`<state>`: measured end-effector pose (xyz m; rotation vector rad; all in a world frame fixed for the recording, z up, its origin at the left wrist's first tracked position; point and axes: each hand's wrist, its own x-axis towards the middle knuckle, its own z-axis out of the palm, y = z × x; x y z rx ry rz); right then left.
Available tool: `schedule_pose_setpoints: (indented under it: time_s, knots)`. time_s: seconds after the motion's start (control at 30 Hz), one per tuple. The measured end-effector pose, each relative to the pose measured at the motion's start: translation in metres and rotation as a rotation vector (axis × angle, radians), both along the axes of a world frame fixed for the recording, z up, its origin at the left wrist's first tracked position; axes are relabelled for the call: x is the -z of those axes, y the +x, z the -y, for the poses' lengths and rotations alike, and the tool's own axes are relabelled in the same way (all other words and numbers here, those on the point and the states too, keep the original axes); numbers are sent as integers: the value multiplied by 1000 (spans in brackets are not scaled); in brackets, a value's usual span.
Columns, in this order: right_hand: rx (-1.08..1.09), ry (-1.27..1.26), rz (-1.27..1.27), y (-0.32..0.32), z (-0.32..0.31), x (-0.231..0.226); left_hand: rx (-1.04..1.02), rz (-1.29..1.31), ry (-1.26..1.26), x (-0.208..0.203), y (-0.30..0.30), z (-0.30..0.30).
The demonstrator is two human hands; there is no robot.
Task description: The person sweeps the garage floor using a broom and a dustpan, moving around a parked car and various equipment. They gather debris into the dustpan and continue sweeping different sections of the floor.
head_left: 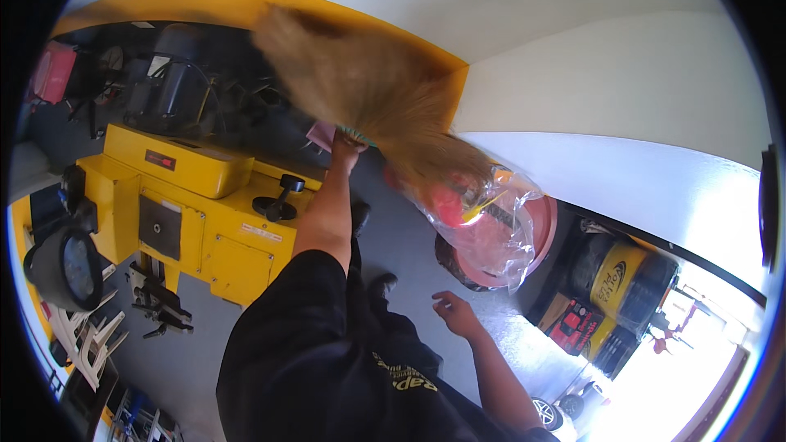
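Observation:
My left hand [350, 145] is raised ahead of me, closed around a soft straw broom [352, 74] near its green binding. The tan bristles fan upward and to the right, in front of the yellow wall band and the dark space below it. Motion smears their tips. The handle is mostly hidden by my hand. My right hand [456, 313] hangs low at my right side, fingers loosely bent and apart, holding nothing. It is just below a pink round bin [544, 233] with a clear plastic bag [499, 250] over it. Part of the bristles overlaps the bag's near contents.
A yellow machine [184, 221] with a black knob stands at my left. Black-and-yellow drums [618, 282] and a red-and-black box [573, 327] lie to the right. White plastic chairs [86, 336] are at lower left. The white wall [606, 90] rises ahead on the right.

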<state>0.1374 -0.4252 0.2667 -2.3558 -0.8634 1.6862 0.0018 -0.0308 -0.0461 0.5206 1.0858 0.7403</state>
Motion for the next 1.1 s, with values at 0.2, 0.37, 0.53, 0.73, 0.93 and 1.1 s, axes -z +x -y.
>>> schedule_pose_setpoints:
  time_s: [0.2,0.37,0.53,0.73,0.93,1.1]
  knots:
    - [-40,143,-31,4,-46,37,68,-327,-42,-57,-15,101]
    - [-31,210,91,1,-70,63,263,-231,-169,-152,-25,164]
    - [-346,289,352,-11,-42,64,563,-59,-407,-231,-34,225]
    - [-51,-81,-6,-2,39,52,1978,-169,-71,-259,-25,205]
    - [-22,-498,127,4,127,29,1336,-340,459,-237,39,7]
    - [62,-807,-13,-15,206,20,726,-725,597,-176,127,-96]
